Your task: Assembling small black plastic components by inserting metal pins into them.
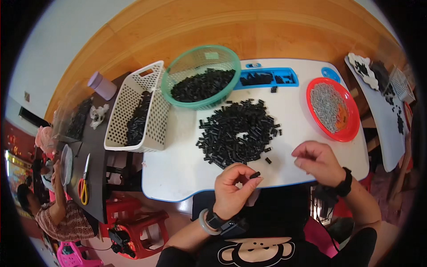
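Hands: two are showing, one left hand [233,189] and one right hand [322,162]. Held goods: one black piece [255,175] is being gripped. Heaps: one black heap [229,133] is lying in the open, its pieces running too many to count. Baskets: two are holding further black pieces, one green basket [191,66] and one white basket [116,120]. Trays: one blue tray [267,85] is carrying more, uncounted. Bowls: one red bowl [353,116] is containing grey pieces [327,109], likewise uncounted. Scissors: one yellow-handled pair [83,189] is lying by. Bottles: one purple bottle [102,86] is standing. Bangles: one pale bangle [204,220] is being worn.
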Demonstrator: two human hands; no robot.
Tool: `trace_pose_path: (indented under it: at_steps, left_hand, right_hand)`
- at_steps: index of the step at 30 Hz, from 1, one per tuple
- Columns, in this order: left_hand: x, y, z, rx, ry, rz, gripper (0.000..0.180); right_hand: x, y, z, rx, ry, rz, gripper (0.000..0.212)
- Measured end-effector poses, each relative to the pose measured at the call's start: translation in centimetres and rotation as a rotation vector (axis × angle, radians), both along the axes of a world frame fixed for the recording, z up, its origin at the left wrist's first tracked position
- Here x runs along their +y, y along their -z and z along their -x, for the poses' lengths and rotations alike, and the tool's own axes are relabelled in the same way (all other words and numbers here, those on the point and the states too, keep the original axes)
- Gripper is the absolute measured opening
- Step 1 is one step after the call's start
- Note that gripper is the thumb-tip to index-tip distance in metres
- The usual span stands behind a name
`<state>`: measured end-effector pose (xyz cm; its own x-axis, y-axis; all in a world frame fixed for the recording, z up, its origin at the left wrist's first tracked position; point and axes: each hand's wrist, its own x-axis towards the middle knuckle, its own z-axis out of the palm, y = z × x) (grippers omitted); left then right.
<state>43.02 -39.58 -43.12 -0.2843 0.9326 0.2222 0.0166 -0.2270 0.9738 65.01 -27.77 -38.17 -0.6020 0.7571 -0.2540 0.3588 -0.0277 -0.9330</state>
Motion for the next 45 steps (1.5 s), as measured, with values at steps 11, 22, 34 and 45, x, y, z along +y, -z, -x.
trace_pose_path:
  at_steps: [11,22,34,45]
  left_hand:
    - [-0.3,-3.2,0.2,0.224,-0.115,-0.097,0.019]
    - [-1.4,0.6,2.5,0.339,-0.167,-0.100,0.010]
    - [-0.8,3.0,3.6,0.349,-0.234,0.005,0.008]
    - [-1.3,2.9,3.8,0.336,-0.233,-0.106,0.015]
  right_hand:
    - [-3.4,-1.1,7.2,0.399,-0.224,-0.132,0.016]
    - [-2.5,-2.7,7.7,0.559,-0.028,0.500,0.018]
    - [-2.9,-5.6,9.0,0.653,-0.090,0.517,0.023]
    - [-3.4,-5.9,10.2,0.706,-0.074,0.574,0.023]
